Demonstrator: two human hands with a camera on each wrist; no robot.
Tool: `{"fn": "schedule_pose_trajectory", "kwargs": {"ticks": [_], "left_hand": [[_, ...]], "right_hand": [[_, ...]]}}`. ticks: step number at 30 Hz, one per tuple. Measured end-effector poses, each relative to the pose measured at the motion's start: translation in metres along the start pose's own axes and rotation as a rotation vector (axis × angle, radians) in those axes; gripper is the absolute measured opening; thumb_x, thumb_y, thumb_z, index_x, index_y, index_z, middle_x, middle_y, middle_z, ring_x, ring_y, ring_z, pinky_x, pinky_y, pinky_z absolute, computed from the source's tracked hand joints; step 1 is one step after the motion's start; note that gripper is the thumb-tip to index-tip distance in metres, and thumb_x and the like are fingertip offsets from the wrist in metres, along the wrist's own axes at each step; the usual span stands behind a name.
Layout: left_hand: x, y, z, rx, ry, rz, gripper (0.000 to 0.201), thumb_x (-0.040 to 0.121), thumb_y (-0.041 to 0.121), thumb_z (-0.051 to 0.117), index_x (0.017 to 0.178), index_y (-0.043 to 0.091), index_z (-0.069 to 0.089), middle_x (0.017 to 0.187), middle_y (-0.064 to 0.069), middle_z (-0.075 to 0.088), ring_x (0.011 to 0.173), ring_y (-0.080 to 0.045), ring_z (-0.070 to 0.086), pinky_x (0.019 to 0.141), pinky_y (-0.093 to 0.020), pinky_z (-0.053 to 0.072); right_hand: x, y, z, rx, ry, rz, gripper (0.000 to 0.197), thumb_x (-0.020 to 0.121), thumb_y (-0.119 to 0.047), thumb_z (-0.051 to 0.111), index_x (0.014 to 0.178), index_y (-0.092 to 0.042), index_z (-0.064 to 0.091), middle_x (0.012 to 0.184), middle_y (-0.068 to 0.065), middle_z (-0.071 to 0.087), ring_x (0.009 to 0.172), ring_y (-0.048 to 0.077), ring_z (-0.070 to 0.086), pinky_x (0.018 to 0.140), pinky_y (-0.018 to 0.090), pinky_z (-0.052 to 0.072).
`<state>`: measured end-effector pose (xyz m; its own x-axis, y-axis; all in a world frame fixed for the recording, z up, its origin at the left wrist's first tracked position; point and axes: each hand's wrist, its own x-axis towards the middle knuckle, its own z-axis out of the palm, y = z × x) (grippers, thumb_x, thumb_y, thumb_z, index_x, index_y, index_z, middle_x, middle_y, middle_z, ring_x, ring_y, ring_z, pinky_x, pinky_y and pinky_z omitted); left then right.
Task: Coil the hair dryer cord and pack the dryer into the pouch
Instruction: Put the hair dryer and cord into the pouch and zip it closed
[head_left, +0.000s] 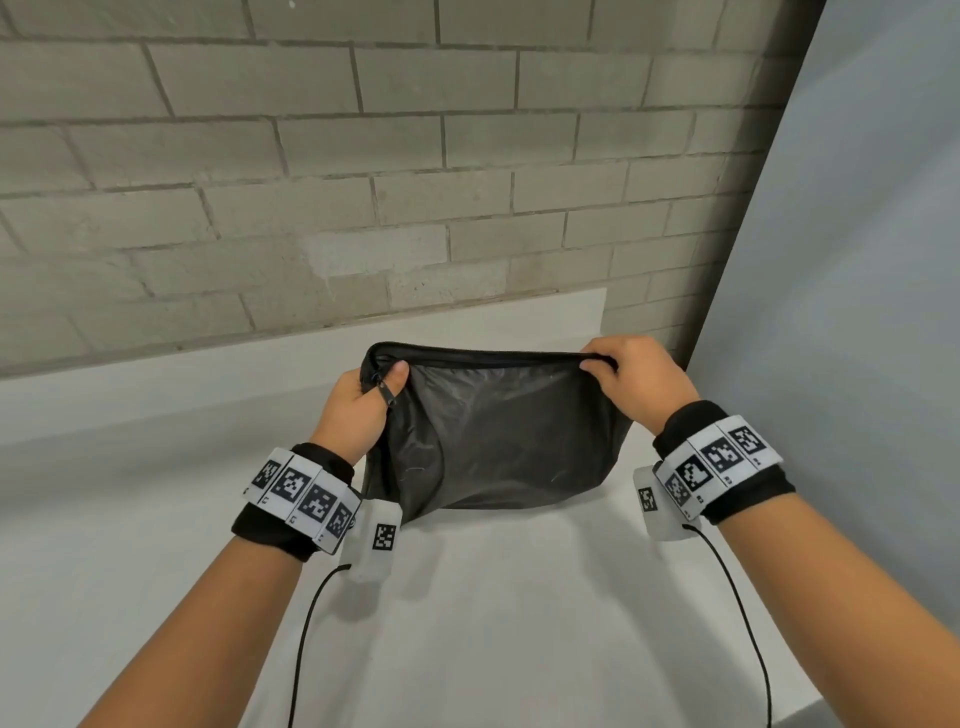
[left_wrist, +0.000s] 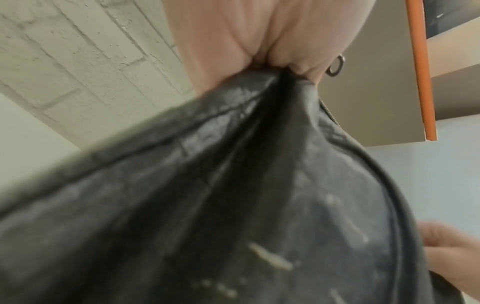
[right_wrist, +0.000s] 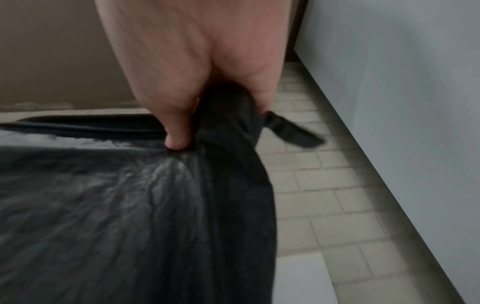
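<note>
A black pouch (head_left: 493, 431) stands upright on the white table (head_left: 467, 597), bulging, its zipper line running along the top edge. My left hand (head_left: 358, 400) pinches the pouch's top left corner, the thumb lying by the zipper pull (head_left: 387, 396). My right hand (head_left: 623, 374) pinches the top right corner. In the left wrist view the fingers (left_wrist: 259, 41) gather the pouch fabric (left_wrist: 233, 205). In the right wrist view the thumb (right_wrist: 176, 127) presses the fabric (right_wrist: 130, 205) beside a small black tab (right_wrist: 293, 131). No hair dryer or cord shows anywhere.
A grey brick wall (head_left: 363, 182) rises right behind the table. A pale blue panel (head_left: 857, 312) closes off the right side. The table's right edge (head_left: 810, 691) runs near my right forearm. Thin black cables (head_left: 306, 634) hang from both wrist bands.
</note>
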<state>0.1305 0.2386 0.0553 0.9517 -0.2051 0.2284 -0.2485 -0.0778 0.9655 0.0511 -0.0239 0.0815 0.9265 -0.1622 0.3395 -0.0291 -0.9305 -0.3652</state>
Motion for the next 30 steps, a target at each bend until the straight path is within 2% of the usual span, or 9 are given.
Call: {"fn": "schedule_pose_trajectory", "kwargs": {"ticks": [4,7,13,15,18,22,25,28,30], "left_hand": [[-0.003,0.001,0.001,0.009,0.011,-0.027,0.020,0.090,0.026,0.050,0.074,0.022,0.061,0.079,0.003,0.061,0.080,-0.016,0.058,0.076,-0.027,0.045],[-0.007,0.003,0.008,-0.003,0.044,-0.028,0.020,0.091,0.026,0.049,0.074,0.020,0.059,0.077,0.006,0.060,0.075,-0.009,0.056,0.067,-0.020,0.043],[-0.012,0.000,0.019,0.044,0.041,0.021,0.027,0.090,0.027,0.050,0.077,0.008,0.065,0.078,-0.010,0.064,0.075,-0.020,0.058,0.071,-0.033,0.047],[-0.013,-0.001,0.019,0.088,0.019,0.060,0.027,0.090,0.021,0.051,0.076,0.001,0.063,0.074,-0.012,0.062,0.069,-0.019,0.055,0.066,-0.030,0.045],[-0.013,-0.001,0.021,0.193,-0.016,0.120,0.021,0.083,0.001,0.049,0.063,0.004,0.056,0.060,-0.005,0.053,0.058,-0.012,0.047,0.050,-0.011,0.037],[-0.013,-0.001,0.021,0.285,-0.050,0.170,0.040,0.079,-0.005,0.049,0.047,0.019,0.044,0.049,0.001,0.044,0.044,-0.001,0.044,0.045,-0.011,0.034],[-0.013,0.000,0.024,0.329,-0.065,0.206,0.041,0.078,-0.007,0.047,0.047,0.020,0.041,0.049,0.002,0.042,0.046,-0.005,0.040,0.045,-0.011,0.034],[-0.015,0.000,0.024,0.376,-0.111,0.244,0.031,0.081,-0.003,0.049,0.060,0.020,0.049,0.055,0.005,0.047,0.052,-0.005,0.042,0.053,-0.016,0.035],[-0.018,-0.001,0.022,0.367,-0.101,0.308,0.022,0.083,0.001,0.052,0.099,0.017,0.054,0.070,0.008,0.055,0.063,0.000,0.051,0.059,-0.013,0.041]], "right_hand": [[0.002,-0.021,0.011,-0.202,0.170,-0.016,0.025,0.087,-0.007,0.051,0.108,-0.009,0.063,0.113,0.012,0.060,0.105,0.035,0.049,0.088,0.043,0.041],[-0.007,-0.059,0.022,0.014,0.327,-0.137,0.027,0.081,0.004,0.053,0.105,-0.003,0.061,0.107,0.021,0.055,0.096,0.037,0.051,0.080,0.043,0.049],[-0.024,-0.124,0.043,0.445,0.068,-0.135,0.024,0.084,-0.026,0.062,0.103,-0.011,0.060,0.104,0.009,0.052,0.103,0.028,0.050,0.091,0.033,0.043],[-0.023,-0.128,0.043,0.418,0.020,-0.111,0.026,0.080,-0.033,0.066,0.099,-0.015,0.061,0.104,0.006,0.054,0.104,0.028,0.046,0.093,0.037,0.042],[-0.020,-0.126,0.042,0.298,-0.065,-0.109,0.023,0.082,-0.037,0.063,0.096,-0.019,0.063,0.105,0.002,0.057,0.107,0.028,0.042,0.094,0.043,0.040],[-0.021,-0.123,0.045,0.175,-0.088,-0.126,0.021,0.090,-0.034,0.052,0.099,-0.018,0.062,0.107,-0.001,0.060,0.108,0.024,0.037,0.087,0.039,0.035],[-0.022,-0.124,0.049,0.088,-0.071,-0.160,0.023,0.091,-0.029,0.046,0.102,-0.014,0.060,0.106,0.001,0.059,0.106,0.024,0.037,0.085,0.041,0.034],[-0.022,-0.125,0.052,-0.014,-0.086,-0.192,0.024,0.092,-0.020,0.040,0.102,-0.006,0.057,0.106,0.006,0.057,0.108,0.027,0.037,0.086,0.044,0.036],[-0.020,-0.124,0.050,0.021,-0.070,-0.180,0.023,0.093,-0.019,0.036,0.100,-0.006,0.054,0.106,0.008,0.056,0.107,0.027,0.039,0.087,0.044,0.036]]}}
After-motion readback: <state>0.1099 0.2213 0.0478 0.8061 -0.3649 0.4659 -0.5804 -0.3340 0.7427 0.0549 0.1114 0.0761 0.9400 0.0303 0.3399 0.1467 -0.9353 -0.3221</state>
